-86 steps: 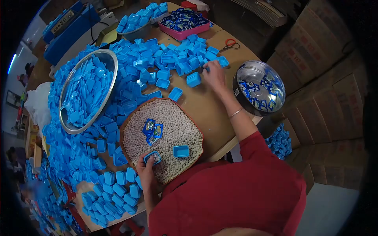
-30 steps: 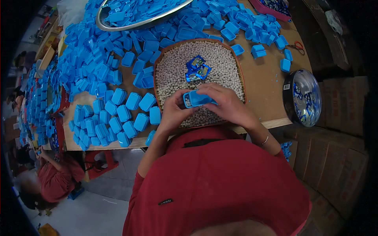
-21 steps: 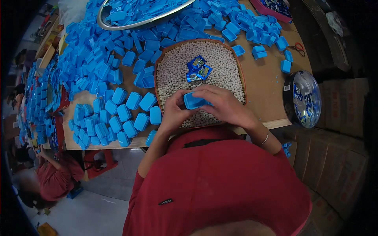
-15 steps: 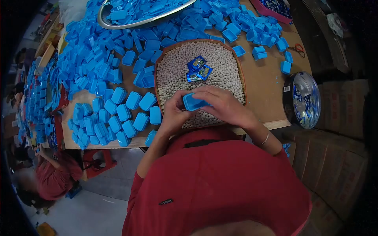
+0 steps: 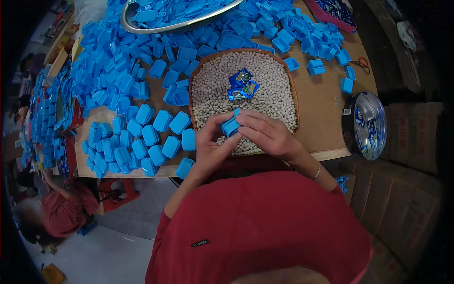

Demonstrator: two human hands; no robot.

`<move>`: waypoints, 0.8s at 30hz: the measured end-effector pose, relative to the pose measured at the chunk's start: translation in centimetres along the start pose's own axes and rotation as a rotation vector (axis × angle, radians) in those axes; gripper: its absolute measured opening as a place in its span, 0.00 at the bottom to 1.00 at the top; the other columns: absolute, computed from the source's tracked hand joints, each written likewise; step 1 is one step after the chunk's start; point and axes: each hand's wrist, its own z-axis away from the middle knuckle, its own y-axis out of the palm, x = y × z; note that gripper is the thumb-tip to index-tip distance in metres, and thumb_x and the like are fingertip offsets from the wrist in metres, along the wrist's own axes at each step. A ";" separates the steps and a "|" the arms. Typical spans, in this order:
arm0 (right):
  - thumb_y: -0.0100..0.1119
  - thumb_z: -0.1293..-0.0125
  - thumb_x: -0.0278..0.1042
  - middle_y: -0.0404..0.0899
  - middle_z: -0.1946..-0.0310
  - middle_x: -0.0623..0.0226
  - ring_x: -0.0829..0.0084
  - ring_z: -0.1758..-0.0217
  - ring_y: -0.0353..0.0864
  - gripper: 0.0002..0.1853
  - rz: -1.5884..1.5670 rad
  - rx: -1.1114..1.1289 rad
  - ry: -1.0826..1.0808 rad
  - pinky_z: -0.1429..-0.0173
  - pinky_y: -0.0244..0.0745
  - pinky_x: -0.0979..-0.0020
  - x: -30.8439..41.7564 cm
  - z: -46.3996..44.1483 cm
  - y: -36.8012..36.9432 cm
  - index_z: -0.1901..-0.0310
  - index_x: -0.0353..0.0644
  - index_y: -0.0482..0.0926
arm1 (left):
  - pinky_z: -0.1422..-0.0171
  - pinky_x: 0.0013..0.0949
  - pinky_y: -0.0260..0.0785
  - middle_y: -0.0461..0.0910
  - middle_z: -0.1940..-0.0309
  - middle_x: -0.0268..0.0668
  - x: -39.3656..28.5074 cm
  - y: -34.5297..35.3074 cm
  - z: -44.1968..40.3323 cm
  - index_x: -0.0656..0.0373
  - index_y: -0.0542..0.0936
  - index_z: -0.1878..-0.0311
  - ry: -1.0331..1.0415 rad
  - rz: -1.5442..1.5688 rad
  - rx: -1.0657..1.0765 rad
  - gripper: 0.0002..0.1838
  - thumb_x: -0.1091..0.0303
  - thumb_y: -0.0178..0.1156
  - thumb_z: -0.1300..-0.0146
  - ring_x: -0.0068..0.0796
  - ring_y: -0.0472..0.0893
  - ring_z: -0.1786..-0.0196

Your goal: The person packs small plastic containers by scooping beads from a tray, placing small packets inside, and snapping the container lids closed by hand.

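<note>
Both hands meet over the near part of a shallow tray (image 5: 191, 102) filled with small pale beads. My left hand (image 5: 211, 142) grips a small blue box (image 5: 230, 127) from the left. From the right, the fingers of my right hand (image 5: 269, 135) press on the same box, hiding much of it. A few shiny blue packets (image 5: 243, 85) lie on the beads beyond my hands. Closed blue boxes (image 5: 150, 135) stand on the table left of the tray.
Many open blue box parts (image 5: 109, 61) are heaped behind and left. A metal bowl (image 5: 182, 24) of blue pieces stands at the back. To the right are a round tin (image 5: 364, 125) with packets, red-handled scissors (image 5: 363, 64) and a pink tray (image 5: 326, 16). Another person (image 5: 66, 208) is at lower left.
Both hands came together at one box, where earlier my right hand reached among the box parts at the back. The held box has since turned and tilted between my fingers.
</note>
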 end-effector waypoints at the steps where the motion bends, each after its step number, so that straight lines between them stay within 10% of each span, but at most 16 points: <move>1: 0.61 0.47 0.23 0.76 0.48 0.56 0.56 0.42 0.77 0.17 -0.019 0.002 0.006 0.43 0.80 0.62 0.0 -0.1 0.0 0.53 0.36 0.77 | 0.47 0.26 0.71 0.78 0.53 0.35 -0.2 0.1 0.0 0.64 0.72 0.44 0.012 -0.016 -0.019 0.21 0.80 0.63 0.41 0.22 0.77 0.50; 13: 0.66 0.43 0.22 0.78 0.63 0.61 0.68 0.61 0.77 0.08 -0.588 -0.243 0.626 0.60 0.72 0.71 1.8 -0.8 -0.5 0.64 0.39 0.77 | 0.49 0.27 0.69 0.74 0.51 0.41 -2.1 0.3 0.0 0.64 0.72 0.46 0.179 -0.213 -0.034 0.17 0.79 0.58 0.38 0.26 0.76 0.51; 24: 0.66 0.45 0.20 0.76 0.66 0.62 0.70 0.64 0.77 0.06 -0.533 -0.212 0.608 0.61 0.72 0.71 2.2 -1.9 -1.6 0.68 0.36 0.77 | 0.51 0.31 0.68 0.72 0.50 0.44 -1.5 0.6 -0.3 0.62 0.71 0.46 0.335 -0.418 -0.010 0.16 0.75 0.56 0.36 0.29 0.74 0.51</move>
